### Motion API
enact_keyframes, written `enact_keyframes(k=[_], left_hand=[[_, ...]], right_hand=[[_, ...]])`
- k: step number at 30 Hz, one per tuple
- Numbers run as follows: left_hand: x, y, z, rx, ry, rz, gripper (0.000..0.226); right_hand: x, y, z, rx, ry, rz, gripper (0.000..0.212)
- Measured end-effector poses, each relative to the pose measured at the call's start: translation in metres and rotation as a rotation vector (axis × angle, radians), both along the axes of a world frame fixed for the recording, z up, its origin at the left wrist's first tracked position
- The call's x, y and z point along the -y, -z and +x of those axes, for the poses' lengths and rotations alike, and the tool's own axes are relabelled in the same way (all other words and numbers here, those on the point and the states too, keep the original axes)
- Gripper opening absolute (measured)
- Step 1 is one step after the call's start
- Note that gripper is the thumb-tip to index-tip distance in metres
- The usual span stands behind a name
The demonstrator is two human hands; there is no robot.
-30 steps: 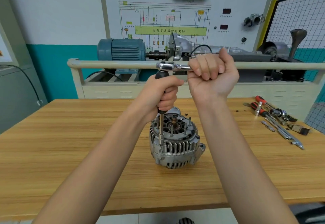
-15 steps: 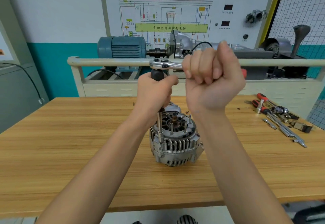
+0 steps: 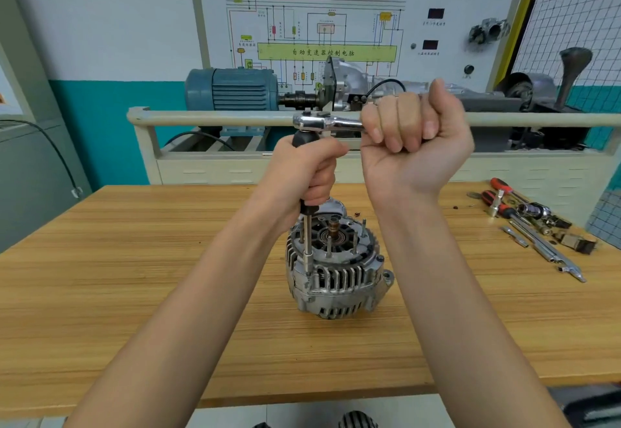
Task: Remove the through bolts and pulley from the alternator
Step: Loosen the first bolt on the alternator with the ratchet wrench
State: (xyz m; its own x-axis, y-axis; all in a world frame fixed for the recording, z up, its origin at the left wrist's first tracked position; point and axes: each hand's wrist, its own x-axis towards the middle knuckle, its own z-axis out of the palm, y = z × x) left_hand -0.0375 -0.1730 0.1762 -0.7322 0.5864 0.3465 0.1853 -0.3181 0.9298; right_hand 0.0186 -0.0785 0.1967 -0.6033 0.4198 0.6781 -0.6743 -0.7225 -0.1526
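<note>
Alternator (image 3: pixel 336 269) stands on end mid wooden bench (image 3: pixel 134 276), unclamped. Risk: w/ nothing pinning the housing, ratchet torque could spin or tip it; a tilted extension (image 3: pixel 307 241) could cam the socket off & round the bolt head. Left hand (image 3: pixel 304 175) fingers wrap tight round the black driver grip; right hand (image 3: pixel 415 145) fist curls round the chrome ratchet (image 3: pixel 327 122) handle. Housing is ribbed cast alu, dull grey, slotted vents; ratchet polished, smooth. Spare tools (image 3: pixel 534 226) lie far right.
</note>
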Motion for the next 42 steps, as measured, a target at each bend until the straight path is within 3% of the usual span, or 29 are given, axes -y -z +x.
enact_keyframes(k=[5, 7, 11, 18, 21, 24, 28, 31, 33, 36, 42], left_hand=[[-0.011, 0.001, 0.009, -0.008, -0.299, 0.018, 0.042], [-0.013, 0.002, 0.01, -0.05, -0.374, 0.022, 0.038], [-0.007, 0.005, 0.009, -0.041, -0.312, 0.056, 0.042], [0.009, -0.003, -0.002, -0.089, 0.041, -0.059, 0.041], [0.006, -0.007, -0.001, -0.086, 0.119, -0.064, 0.046], [0.002, -0.005, 0.0, 0.0, 0.121, -0.019, 0.056], [-0.004, -0.004, 0.003, 0.05, -0.106, 0.037, 0.059], [-0.008, -0.003, 0.008, 0.033, -0.27, 0.062, 0.046], [-0.01, 0.0, 0.009, -0.004, -0.34, 0.059, 0.043], [-0.009, 0.001, 0.007, -0.035, -0.3, 0.07, 0.043], [0.004, -0.001, -0.001, -0.109, -0.044, 0.007, 0.039]], right_hand=[[0.042, 0.012, 0.011, -0.203, 0.607, 0.21, 0.042], [0.05, 0.015, 0.012, -0.224, 0.691, 0.248, 0.039], [0.031, 0.007, 0.009, -0.231, 0.413, 0.22, 0.044], [-0.015, -0.005, -0.011, 0.067, -0.263, -0.104, 0.048], [-0.02, -0.005, -0.015, 0.086, -0.321, -0.189, 0.048], [-0.01, -0.004, -0.007, 0.056, -0.185, -0.127, 0.047], [0.016, 0.001, 0.005, -0.086, 0.179, 0.095, 0.049], [0.039, 0.008, 0.008, -0.198, 0.496, 0.185, 0.045], [0.047, 0.012, 0.009, -0.229, 0.594, 0.217, 0.039], [0.036, 0.01, 0.008, -0.236, 0.468, 0.198, 0.043], [-0.01, -0.004, -0.006, 0.056, -0.175, -0.054, 0.048]])
